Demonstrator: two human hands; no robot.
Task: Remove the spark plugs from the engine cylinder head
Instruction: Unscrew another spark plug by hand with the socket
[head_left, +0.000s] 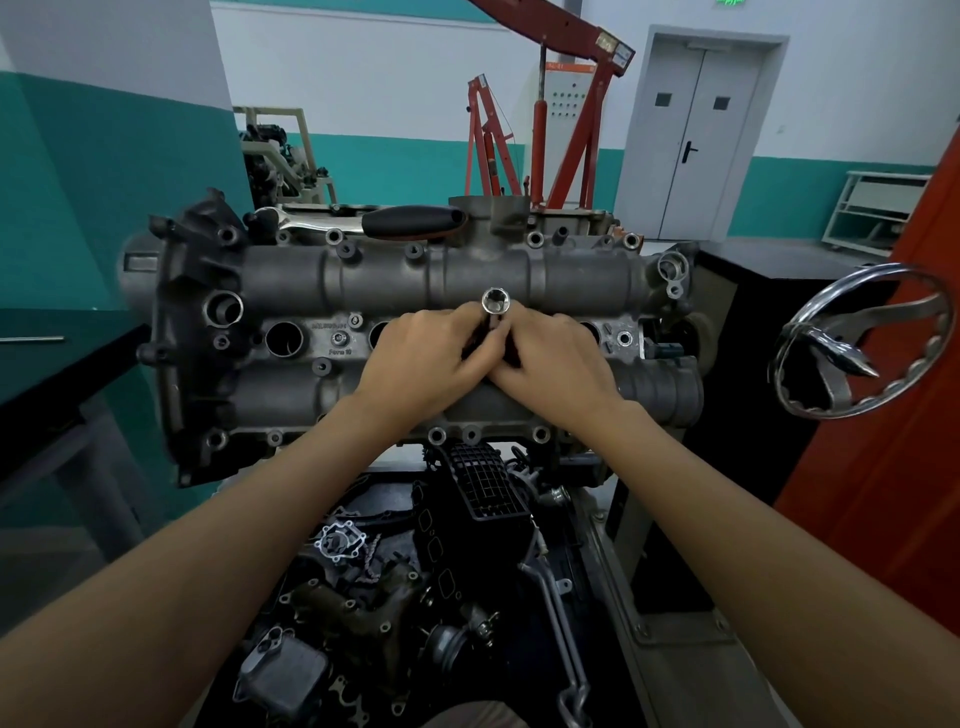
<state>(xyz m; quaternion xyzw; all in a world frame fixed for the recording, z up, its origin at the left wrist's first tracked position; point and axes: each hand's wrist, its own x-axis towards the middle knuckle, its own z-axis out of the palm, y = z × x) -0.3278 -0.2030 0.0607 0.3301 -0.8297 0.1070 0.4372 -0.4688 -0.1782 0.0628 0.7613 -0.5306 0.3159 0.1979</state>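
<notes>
The grey engine cylinder head (291, 280) lies across the stand, its row of round spark plug wells facing me. A chrome spark plug socket (496, 302) stands upright over a middle well, its open end toward me. My left hand (426, 358) and my right hand (550, 358) meet around the socket's shaft, fingers curled on it. The well under my hands is hidden. One open well (284, 339) shows at the left. A ratchet wrench (374, 221) with a black handle lies on the head's far edge.
A chrome handwheel (862, 338) of the engine stand juts out at the right. Loose engine parts (363, 587) fill the tray below the head. Red engine hoists (566, 114) stand behind, and a black bench edge (62, 364) lies at the left.
</notes>
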